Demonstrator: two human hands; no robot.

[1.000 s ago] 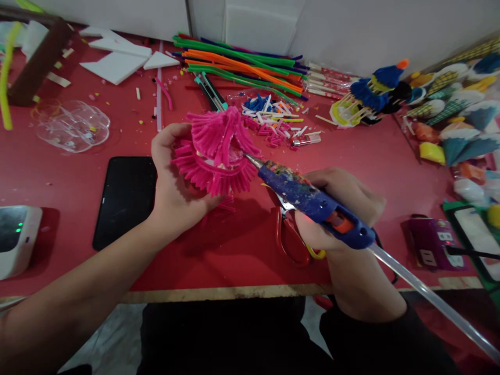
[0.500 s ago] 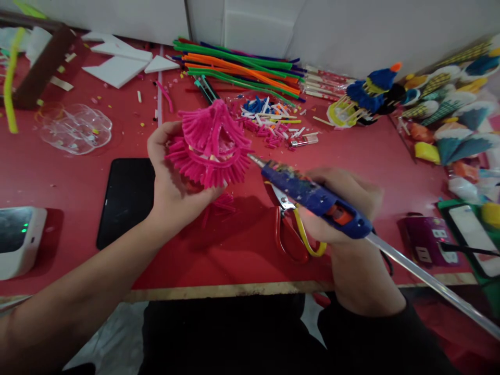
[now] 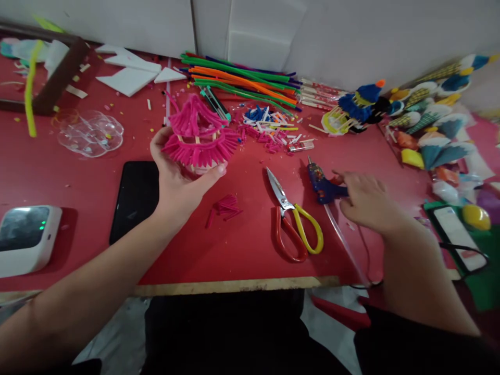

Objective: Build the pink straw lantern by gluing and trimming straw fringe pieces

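My left hand (image 3: 175, 174) is cupped under a pink pipe-cleaner craft (image 3: 197, 136) shaped like a tiered fringed roof, and holds it just above the red table (image 3: 242, 250). My right hand (image 3: 365, 202) is low at the right. Its fingers are round the handle of a blue glue gun (image 3: 321, 183), which rests on the table with its nozzle pointing away from me. A clear glue stick (image 3: 344, 242) trails from the gun toward the table edge. Red and yellow scissors (image 3: 291, 221) lie between my hands.
A black phone (image 3: 135, 200) lies left of my left wrist and a white device (image 3: 25, 237) at the far left. Long pipe cleaners (image 3: 242, 78), cut scraps (image 3: 269, 127), finished crafts (image 3: 425, 122), a clear tray (image 3: 91, 133) and white foam pieces (image 3: 128, 75) line the back.
My right hand has pulled the glue gun away from the pink craft and lowered it to the table at the right. My left hand turned the craft and moved it slightly back.
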